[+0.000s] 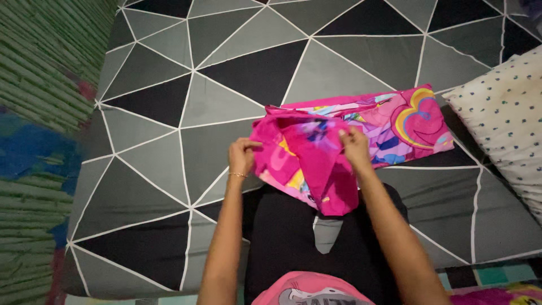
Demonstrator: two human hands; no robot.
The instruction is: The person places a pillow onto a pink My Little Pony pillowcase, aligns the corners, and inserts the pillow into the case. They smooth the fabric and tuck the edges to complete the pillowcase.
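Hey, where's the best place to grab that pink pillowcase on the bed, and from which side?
Probably by the bunched near end of the pink pillowcase, coming from the person's side. That end is raised and folded where the left hand and right hand already pinch it; the far end lies flat on the bed cover, offering little to pinch.

Cloth [350, 135] on the mattress [169, 147], pillow [502, 118] to its right, mat [34, 141] at left.

Home bedroom: mattress under grey-black triangle-pattern sheet [169, 141], dotted white pillow [508, 107] at its edge, green woven floor mat [34, 73] alongside.
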